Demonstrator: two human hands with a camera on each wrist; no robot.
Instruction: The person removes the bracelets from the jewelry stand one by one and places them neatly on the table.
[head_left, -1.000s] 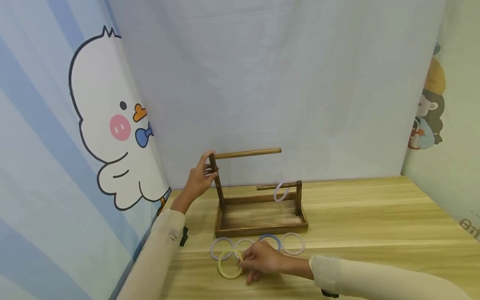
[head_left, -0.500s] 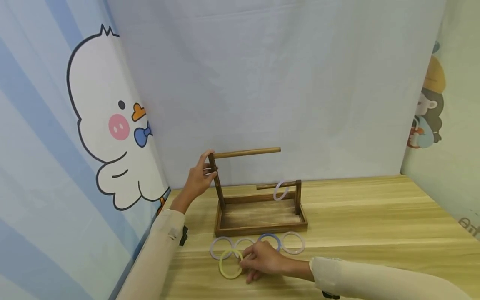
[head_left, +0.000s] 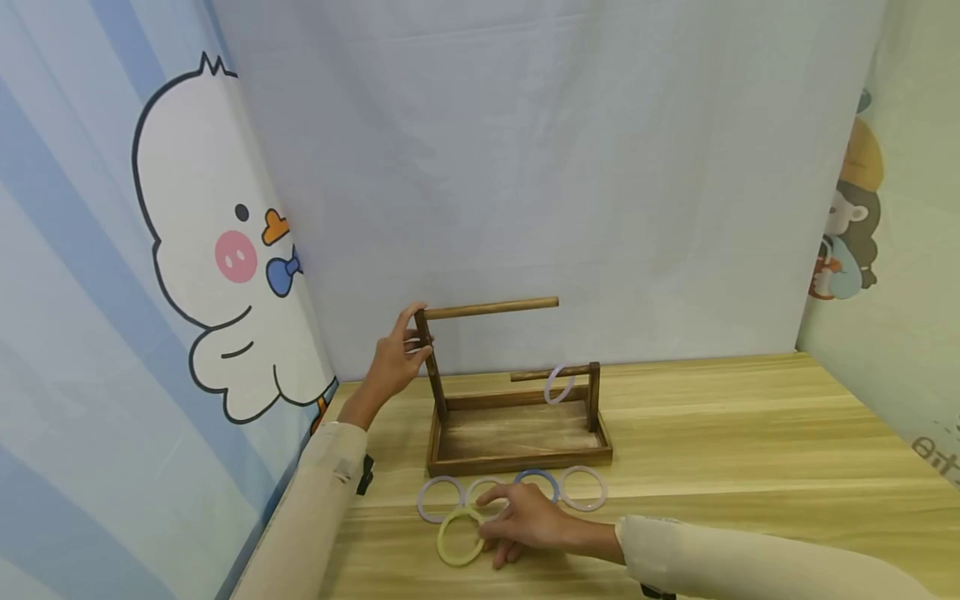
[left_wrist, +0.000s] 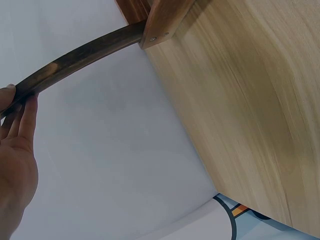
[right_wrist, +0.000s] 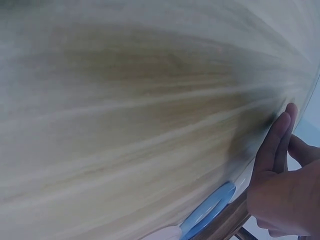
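Note:
In the head view my left hand (head_left: 395, 358) grips the tall post of a dark wooden jewelry stand (head_left: 517, 462) near its top. The left wrist view has thumb and fingers on opposite sides of that post (left_wrist: 82, 56). My right hand (head_left: 528, 521) is low over the table, thumb at the right edge of a yellow bangle (head_left: 442, 546), index finger raised apart from it. Behind lie a lilac bangle (head_left: 422, 498), a pale bangle (head_left: 471, 492) partly covered by the hand, a blue bangle (head_left: 536, 473) and a pinkish bangle (head_left: 585, 508).
Another lilac bangle (head_left: 550, 392) hangs from the stand's short lower bar (head_left: 528, 377). The longer upper bar (head_left: 495, 308) sticks out rightward from the tall post. A grey curtain (head_left: 562, 183) stands behind the wooden table (head_left: 712, 433), with printed cloths on both sides.
My right index finger has lifted away from the yellow bangle, which has shifted slightly toward the front. The left hand stays on the post.

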